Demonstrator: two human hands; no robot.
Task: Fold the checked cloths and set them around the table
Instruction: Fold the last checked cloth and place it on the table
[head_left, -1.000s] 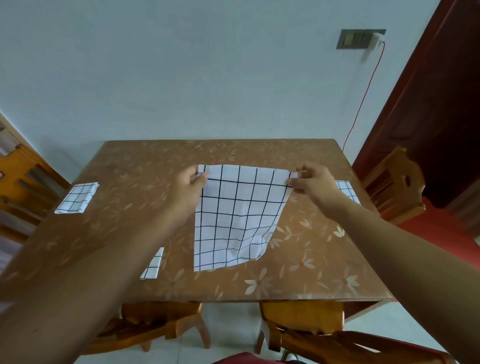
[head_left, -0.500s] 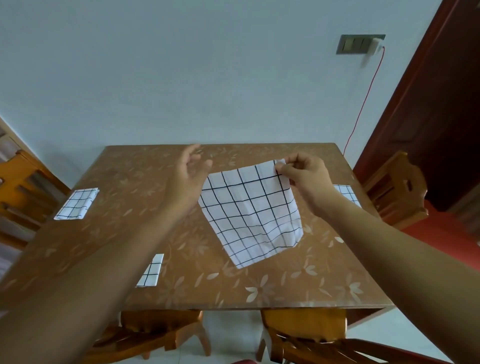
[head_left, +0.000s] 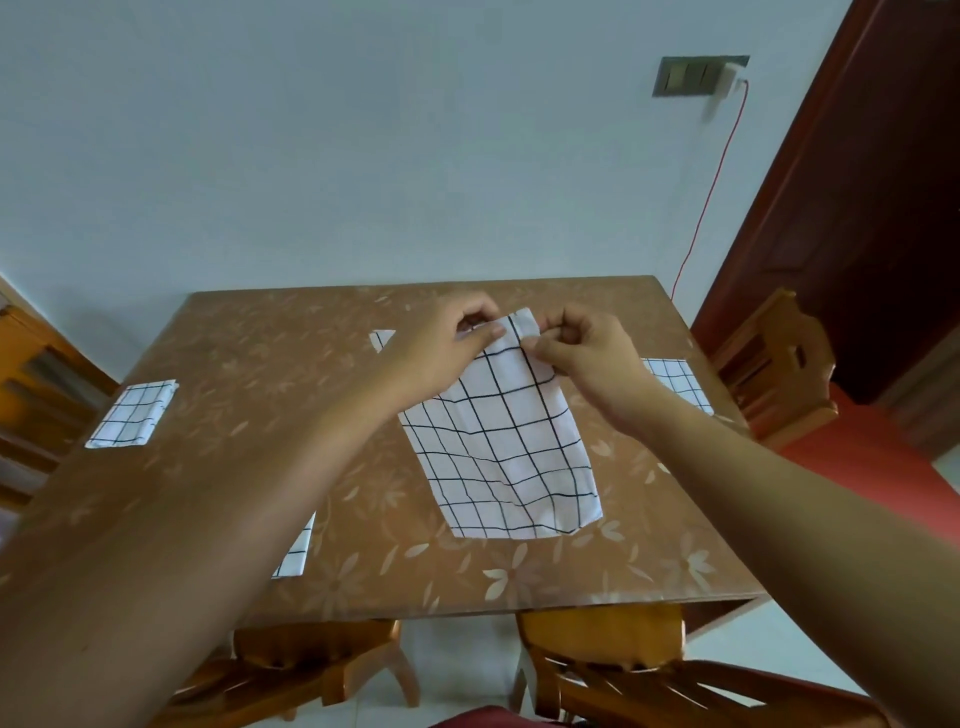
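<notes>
Head view: both hands meet over the far half of the brown flower-patterned table (head_left: 218, 467), at about 12 o'clock from the table's middle. The left hand (head_left: 441, 348) pinches the upper edge of the checked cloth (head_left: 509, 457), thumb on top of the fabric and fingers curled behind it. The right hand (head_left: 587, 353) pinches the same upper edge just beside it, thumb and forefinger closed on the cloth's top right corner, the other fingers curled in. The two hands are nearly touching. The cloth hangs from this shared grip and spreads down toward 6 o'clock; its lower part rests on the tabletop near the middle, slightly rumpled.

Other folded checked cloths lie around the table. One folded cloth (head_left: 132, 415) sits near the edge at 9 o'clock. A second folded cloth (head_left: 680, 384) sits near the edge at 3 o'clock, partly hidden by the right wrist. A third folded cloth (head_left: 296, 556) lies toward 7 o'clock, mostly covered by the left forearm. A small white corner (head_left: 383, 340) shows just beyond the left hand at 11 o'clock; what it belongs to cannot be told.

Wooden chairs (head_left: 769, 374) stand at the table's sides and near edge.
</notes>
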